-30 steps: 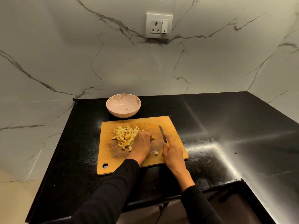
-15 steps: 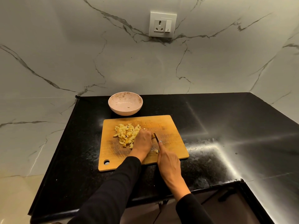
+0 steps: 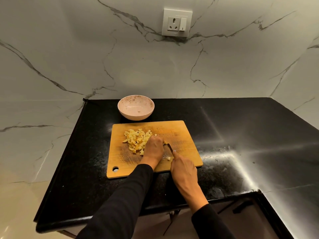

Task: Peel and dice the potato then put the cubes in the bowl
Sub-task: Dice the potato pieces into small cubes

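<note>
Many potato cubes lie just left of left hand, whose curled grip pins a piece.

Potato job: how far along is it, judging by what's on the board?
Mostly diced: a pile of cubes lies on the board. In hand: the left hand steadies a last bit, mostly hidden under it, while the right hand works the knife beside it. Left: the bowl behind the board holds no cubes, so they need moving.
</note>
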